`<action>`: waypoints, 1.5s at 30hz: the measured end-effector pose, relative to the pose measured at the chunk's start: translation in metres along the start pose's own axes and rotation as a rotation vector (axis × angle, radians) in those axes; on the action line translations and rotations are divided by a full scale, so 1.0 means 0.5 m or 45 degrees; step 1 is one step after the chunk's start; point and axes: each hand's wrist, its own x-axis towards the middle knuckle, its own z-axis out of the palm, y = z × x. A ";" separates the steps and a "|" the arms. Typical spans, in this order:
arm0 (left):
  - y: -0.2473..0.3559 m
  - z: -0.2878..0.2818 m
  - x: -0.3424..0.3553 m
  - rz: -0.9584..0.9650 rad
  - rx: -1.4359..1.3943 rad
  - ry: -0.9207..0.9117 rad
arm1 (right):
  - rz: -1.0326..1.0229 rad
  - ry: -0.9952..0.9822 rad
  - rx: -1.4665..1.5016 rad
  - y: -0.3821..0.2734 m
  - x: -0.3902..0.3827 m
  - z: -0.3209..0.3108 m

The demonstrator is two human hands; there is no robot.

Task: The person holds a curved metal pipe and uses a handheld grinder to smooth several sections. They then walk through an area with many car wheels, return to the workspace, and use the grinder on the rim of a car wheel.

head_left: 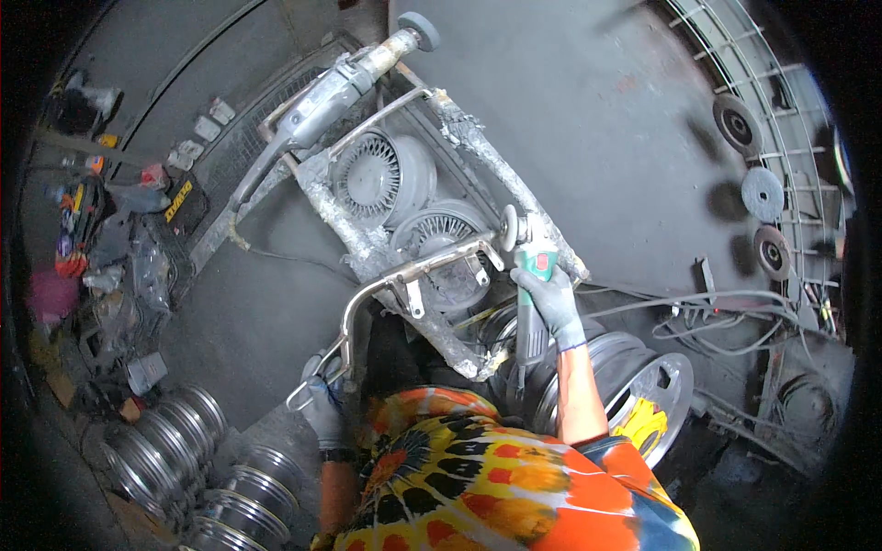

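My right hand [549, 296], in a grey glove, is closed on a green angle grinder [537, 259]. The grinder's round wheel [509, 228] is beside the upper end of a bent shiny metal tube frame with bracket tabs [396, 282]. My gloved left hand [322, 409] grips the lower end of this tube. The tube lies across a dust-caked metal stand [478, 147], with two round slotted wheels or covers [367, 177] inside it. A long grey power tool with a round wheel [322, 101] rests along the stand's upper left.
Stacked steel rims [175, 441] sit at lower left, other rims [671, 386] with yellow gloves [640, 424] at right. Tools and clutter [119, 239] line the left. A wire rack [799, 138] with grinding discs [763, 193] is at upper right. Cables [726, 298] run below it.
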 end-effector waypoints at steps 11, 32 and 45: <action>-0.046 -0.052 0.106 0.009 -0.080 -0.023 | 0.018 0.279 0.224 -0.001 -0.124 -0.132; -0.053 -0.015 0.022 0.027 -0.175 0.195 | 0.016 0.418 0.688 0.041 -0.205 -0.153; -0.078 -0.052 -0.019 -0.196 -0.324 0.293 | -0.015 0.420 0.712 0.083 -0.265 -0.150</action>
